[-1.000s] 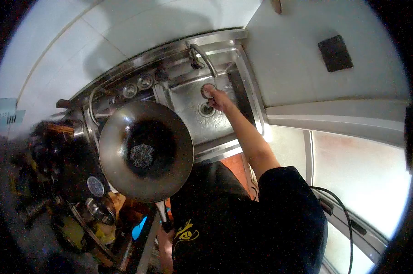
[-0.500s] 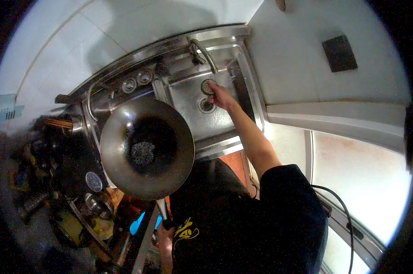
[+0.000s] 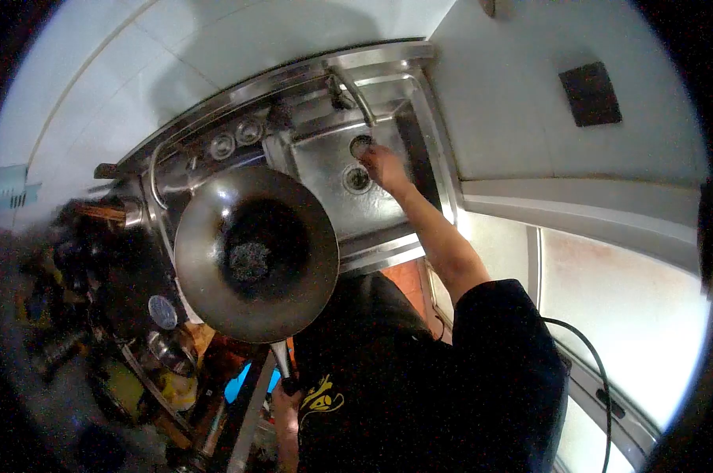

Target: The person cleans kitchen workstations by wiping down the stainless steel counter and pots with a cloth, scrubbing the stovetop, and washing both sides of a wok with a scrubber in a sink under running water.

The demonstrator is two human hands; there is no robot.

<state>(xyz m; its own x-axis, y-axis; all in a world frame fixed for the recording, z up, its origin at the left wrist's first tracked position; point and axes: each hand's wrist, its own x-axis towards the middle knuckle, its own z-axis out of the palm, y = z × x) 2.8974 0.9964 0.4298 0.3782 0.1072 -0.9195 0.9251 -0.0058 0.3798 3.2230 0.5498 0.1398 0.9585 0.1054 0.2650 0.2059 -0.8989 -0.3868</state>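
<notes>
Right hand [image 3: 386,168] is reaching over the sink [image 3: 349,211], fingers closing on a small round strainer-like piece [image 3: 362,147] at its edge; fingertips blurred, exact grip unclear. Piece is sitting below the faucet [image 3: 355,96] spout, just on the far side of the drain [image 3: 357,180]. Left hand [image 3: 286,402] is clenching the dark grip of the wok handle [image 3: 284,367], partly hidden by dark clothing. Wok [image 3: 214,296] is facing up, a scouring pad [image 3: 249,261] lying inside. Wok's right rim is covering part of the sink's left edge; its left side is hanging near the pot clutter. Bare basin floor is showing near and left of the drain; the right basin wall is standing a little apart from the right hand.
</notes>
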